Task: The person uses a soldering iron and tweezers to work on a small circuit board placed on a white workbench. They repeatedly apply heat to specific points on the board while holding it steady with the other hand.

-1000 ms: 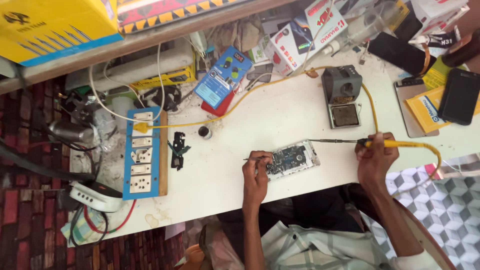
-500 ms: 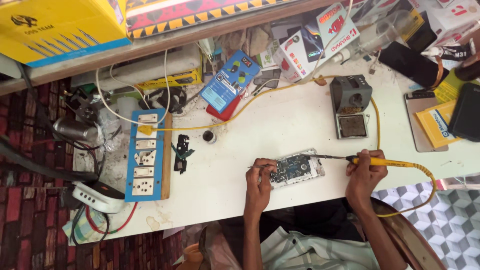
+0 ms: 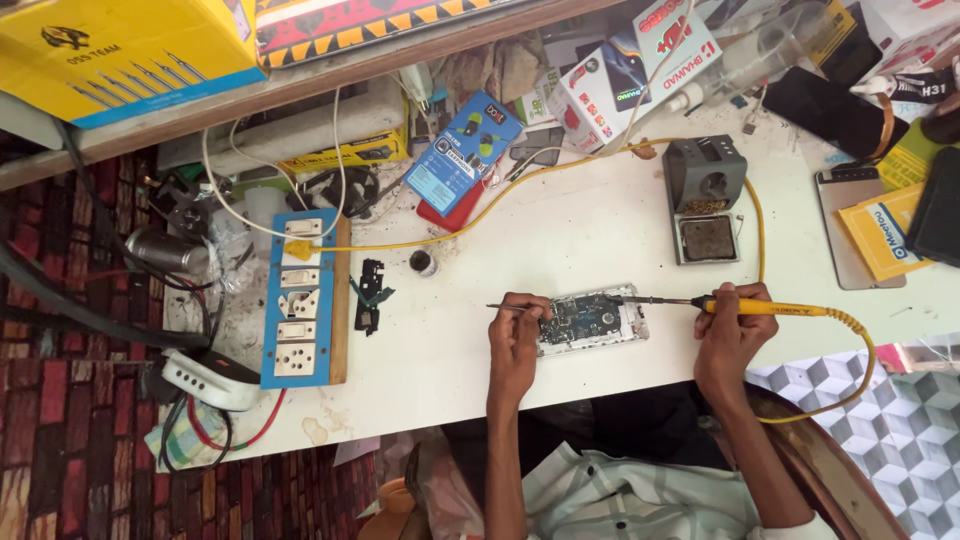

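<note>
An opened phone with its circuit board (image 3: pixel 592 319) showing lies on the white table (image 3: pixel 560 230) near the front edge. My left hand (image 3: pixel 520 335) pinches thin metal tweezers (image 3: pixel 505 307) at the board's left side. My right hand (image 3: pixel 730 335) grips a yellow-handled soldering iron (image 3: pixel 760 307). Its dark tip reaches left onto the board's top right corner. A yellow cable (image 3: pixel 855 350) loops from the handle around my right wrist.
A grey soldering iron stand (image 3: pixel 706 195) with a sponge tray stands behind the board. A blue switch and socket board (image 3: pixel 298 298) lies at the left, beside a small black part (image 3: pixel 368 295) and a small round pot (image 3: pixel 424 263). Boxes, phones and cables crowd the back.
My right hand has brought the soldering iron in from the right until its tip rests on the board. My left hand stays at the board with the tweezers.
</note>
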